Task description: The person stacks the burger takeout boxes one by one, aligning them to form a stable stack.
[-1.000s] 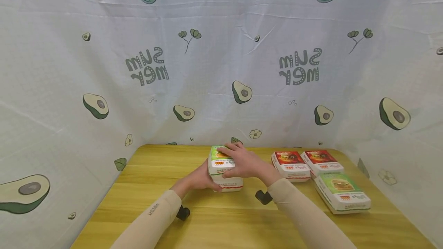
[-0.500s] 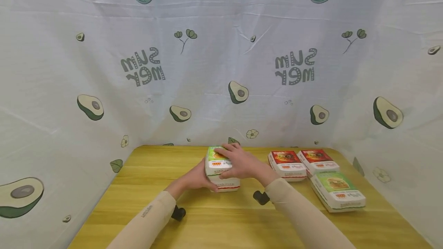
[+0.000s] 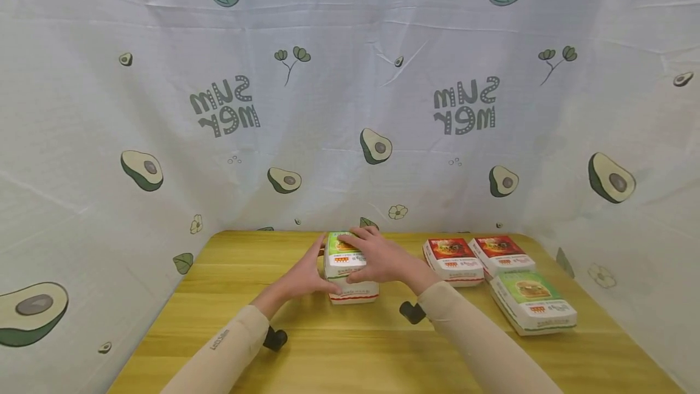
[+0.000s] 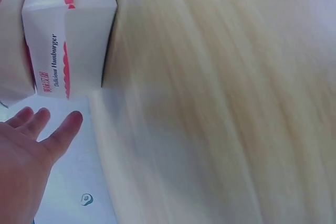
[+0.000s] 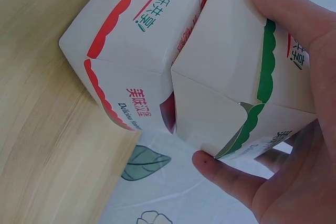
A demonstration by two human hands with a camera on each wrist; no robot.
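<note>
Two paper hamburger boxes stand stacked near the table's far edge. On top is a white box with a green lid (image 3: 336, 267); the lower box (image 3: 358, 295) has red trim. My right hand (image 3: 381, 258) grips the green box from the right, thumb on its front side, fingers over its far part. The right wrist view shows the green box (image 5: 223, 72) resting slightly skewed on the red-trimmed box (image 5: 128, 45). My left hand (image 3: 302, 276) is beside the stack's left side, fingers spread. In the left wrist view its fingertips stand apart from the red-trimmed box (image 4: 79, 45).
To the right lie two red-lidded hamburger boxes, one (image 3: 452, 262) left of the other (image 3: 502, 255), and a green-lidded box (image 3: 533, 303) in front. Behind the wooden table (image 3: 350, 357) hangs a white cloth (image 3: 328, 108) with avocado prints.
My left hand has let go of the stack and drawn slightly left. My right hand keeps its hold on the green box, which stays in place.
</note>
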